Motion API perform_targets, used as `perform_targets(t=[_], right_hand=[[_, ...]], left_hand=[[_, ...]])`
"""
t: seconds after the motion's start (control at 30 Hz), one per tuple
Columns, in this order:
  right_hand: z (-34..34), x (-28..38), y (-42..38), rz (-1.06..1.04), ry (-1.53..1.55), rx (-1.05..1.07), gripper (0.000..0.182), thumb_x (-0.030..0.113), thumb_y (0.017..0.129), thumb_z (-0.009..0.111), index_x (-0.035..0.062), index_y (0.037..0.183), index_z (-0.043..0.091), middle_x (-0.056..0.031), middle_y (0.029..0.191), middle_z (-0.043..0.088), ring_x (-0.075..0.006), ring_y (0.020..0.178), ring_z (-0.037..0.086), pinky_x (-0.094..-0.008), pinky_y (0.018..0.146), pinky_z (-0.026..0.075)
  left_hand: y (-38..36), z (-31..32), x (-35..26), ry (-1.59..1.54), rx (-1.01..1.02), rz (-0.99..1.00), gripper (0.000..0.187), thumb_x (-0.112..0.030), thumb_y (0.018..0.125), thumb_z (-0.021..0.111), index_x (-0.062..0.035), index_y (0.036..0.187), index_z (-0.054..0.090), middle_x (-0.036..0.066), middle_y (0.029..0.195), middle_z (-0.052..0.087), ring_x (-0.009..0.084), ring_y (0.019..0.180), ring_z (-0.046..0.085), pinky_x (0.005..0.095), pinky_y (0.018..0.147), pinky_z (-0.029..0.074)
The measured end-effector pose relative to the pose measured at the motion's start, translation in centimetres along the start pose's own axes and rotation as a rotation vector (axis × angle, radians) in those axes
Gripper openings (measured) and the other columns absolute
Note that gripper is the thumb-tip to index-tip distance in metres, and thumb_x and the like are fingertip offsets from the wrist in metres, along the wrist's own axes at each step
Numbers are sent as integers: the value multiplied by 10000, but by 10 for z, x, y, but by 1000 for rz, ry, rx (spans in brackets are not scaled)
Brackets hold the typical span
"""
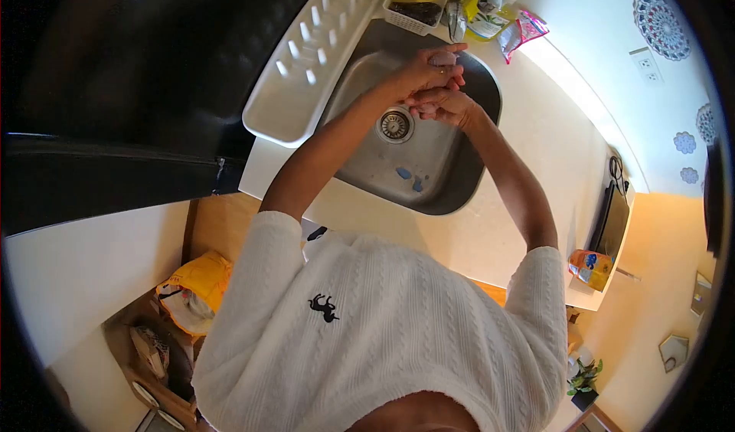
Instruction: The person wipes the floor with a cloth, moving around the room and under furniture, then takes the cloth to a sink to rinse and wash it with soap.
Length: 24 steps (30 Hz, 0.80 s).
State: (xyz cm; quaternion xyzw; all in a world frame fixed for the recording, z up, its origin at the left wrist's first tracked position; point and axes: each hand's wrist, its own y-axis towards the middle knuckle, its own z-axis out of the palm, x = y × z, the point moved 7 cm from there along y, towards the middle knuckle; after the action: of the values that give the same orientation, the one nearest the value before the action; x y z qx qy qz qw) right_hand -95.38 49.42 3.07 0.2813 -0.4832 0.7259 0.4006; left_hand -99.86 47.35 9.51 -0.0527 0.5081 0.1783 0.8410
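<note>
Over the steel sink (360,164), my left hand (429,72) and my right hand (444,106) touch each other, fingers bent and partly overlapping. A ring shows on my left hand, and one of its fingers points right. Something pale and pinkish shows among the fingers of both hands, too small to make out. The round drain strainer (395,126) lies just below my hands. Two small blue pieces, one (403,173) left of the other (418,183), lie on the sink floor.
Left of the sink is a white dish rack (283,110). A white basket (414,24) with a sponge stands behind it, beside plastic packets (490,18) and a pink packet (524,32). An orange-labelled bottle (589,266) is at the counter's right end.
</note>
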Motion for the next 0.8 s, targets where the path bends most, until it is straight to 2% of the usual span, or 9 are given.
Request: perform_targets(t=[0.1, 0.2, 0.3, 0.37, 0.43, 0.5, 0.6, 0.7, 0.8], right_hand=[[2, -2, 7, 48, -39, 33, 190, 45, 757, 632, 31, 938, 578, -82, 831, 629, -102, 581, 544, -183, 473, 420], [1, 1, 9, -121, -16, -107, 101, 81, 786, 618, 105, 725, 541, 9, 623, 528, -42, 415, 387, -182, 348, 276], [-1, -3, 12, -222, -121, -160, 150, 140, 786, 624, 130, 713, 493, 32, 578, 457, -29, 387, 356, -176, 339, 250], [-4, -8, 17, -166, -366, -265, 96, 111, 786, 571, 80, 871, 540, -25, 648, 534, -133, 520, 492, -239, 460, 380], [-4, 6, 20, -451, -900, -381, 180, 113, 791, 538, 43, 956, 558, -78, 706, 589, -225, 623, 575, -308, 548, 453], [26, 9, 11, -1108, -1716, -479, 210, 146, 799, 525, 21, 966, 547, -127, 752, 622, -305, 698, 608, -381, 604, 469], [-16, -9, 26, -547, -1099, -624, 280, 194, 785, 545, 20, 1004, 533, -187, 831, 630, -370, 803, 602, -440, 669, 460], [-14, -11, 30, -545, -1218, -659, 291, 214, 776, 557, 12, 986, 545, -222, 851, 618, -376, 833, 597, -450, 693, 456], [-8, -11, 19, -523, -1014, -691, 282, 213, 760, 575, 5, 950, 565, -230, 824, 616, -381, 817, 598, -439, 677, 461]], left_hand=[[2, -11, -7, -37, -55, -35, 352, -323, 774, 669, -49, 972, 571, -25, 638, 465, 39, 540, 417, 171, 455, 343], [4, -27, -2, -53, -270, -60, 308, -368, 779, 655, -77, 809, 557, -57, 551, 371, 29, 460, 312, 192, 394, 261], [3, -36, 1, -41, -399, -23, 372, -424, 775, 643, -98, 670, 495, -61, 495, 341, 39, 407, 278, 203, 367, 221], [1, -40, 6, -4, -501, 10, 429, -469, 764, 635, -113, 612, 450, -62, 468, 321, 44, 379, 258, 207, 355, 207], [-2, -42, 10, 8, -573, 5, 479, -516, 758, 616, -124, 573, 413, -61, 452, 313, 49, 358, 249, 210, 344, 197], [-6, -41, 14, -9, -614, -28, 522, -565, 756, 585, -129, 551, 385, -56, 447, 316, 54, 345, 251, 211, 333, 192], [-8, -43, 18, -71, -649, -39, 562, -525, 809, 540, -68, 509, 415, -13, 412, 343, 82, 327, 328, 240, 311, 208], [-10, -43, 23, -54, -636, -34, 581, -627, 778, 493, -129, 521, 340, -39, 434, 318, 61, 325, 268, 220, 302, 190], [-15, -45, 28, -58, -702, -57, 572, -612, 790, 489, -125, 525, 351, -34, 430, 314, 68, 317, 269, 225, 298, 190]])
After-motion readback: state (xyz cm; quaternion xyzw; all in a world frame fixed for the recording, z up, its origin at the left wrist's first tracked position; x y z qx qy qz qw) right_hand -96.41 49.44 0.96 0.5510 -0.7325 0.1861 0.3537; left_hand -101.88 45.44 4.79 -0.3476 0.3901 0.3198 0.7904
